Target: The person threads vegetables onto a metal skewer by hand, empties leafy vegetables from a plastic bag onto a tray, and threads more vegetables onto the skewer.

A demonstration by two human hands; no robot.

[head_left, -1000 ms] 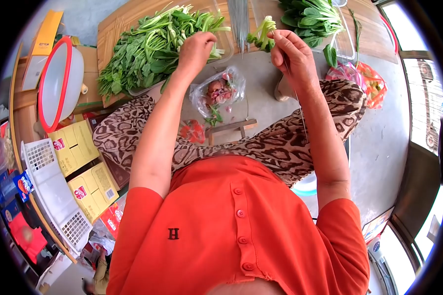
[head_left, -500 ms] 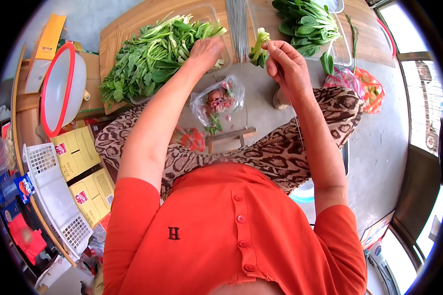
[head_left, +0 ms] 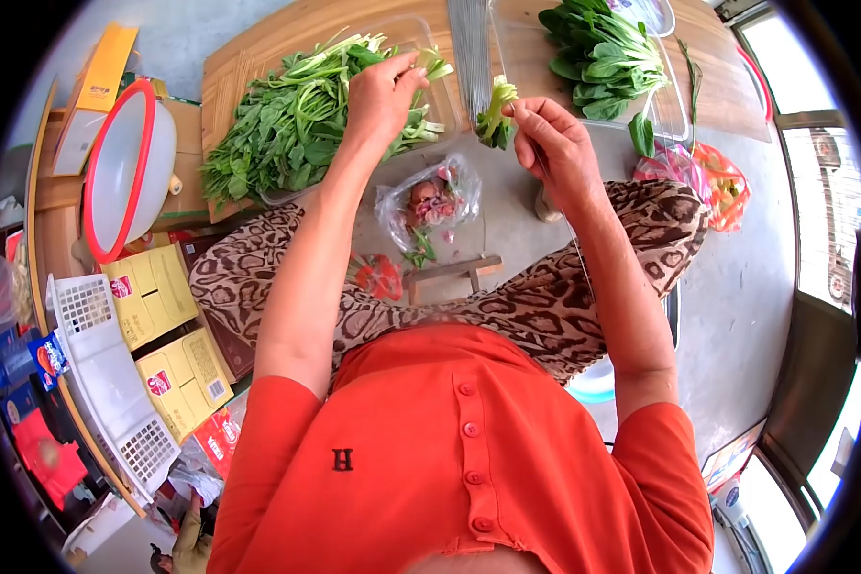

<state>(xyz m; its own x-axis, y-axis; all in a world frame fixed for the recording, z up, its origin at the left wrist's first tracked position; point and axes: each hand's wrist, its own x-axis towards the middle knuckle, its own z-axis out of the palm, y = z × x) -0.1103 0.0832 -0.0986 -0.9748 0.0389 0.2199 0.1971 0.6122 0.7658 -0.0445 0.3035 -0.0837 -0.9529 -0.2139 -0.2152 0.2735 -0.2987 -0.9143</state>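
My left hand [head_left: 381, 103] is over the left tray, its fingers closed on the pale base of a leafy green [head_left: 434, 64]. Below it a large heap of leafy greens [head_left: 287, 134] fills the clear plastic tray [head_left: 447, 100]. My right hand [head_left: 557, 151] grips a thin metal skewer [head_left: 581, 256], which runs back along my forearm. At the fingertips of that hand is a folded piece of greens [head_left: 496, 115], apparently on the skewer; the tip is hidden. Between the trays lies a bundle of metal skewers [head_left: 470, 59].
A right-hand tray [head_left: 677, 100] holds more dark greens [head_left: 607, 57] on the wooden table [head_left: 727, 72]. Below the table are a clear bag of purplish scraps [head_left: 430, 199], a wooden stool [head_left: 452, 275] and an orange bag [head_left: 722, 182]. A red-rimmed basin [head_left: 129, 172] and yellow cartons [head_left: 153, 292] stand left.
My left hand has risen from the heap, and a leafy green now shows at its fingertips. My right hand with the skewer and folded greens has shifted slightly down.
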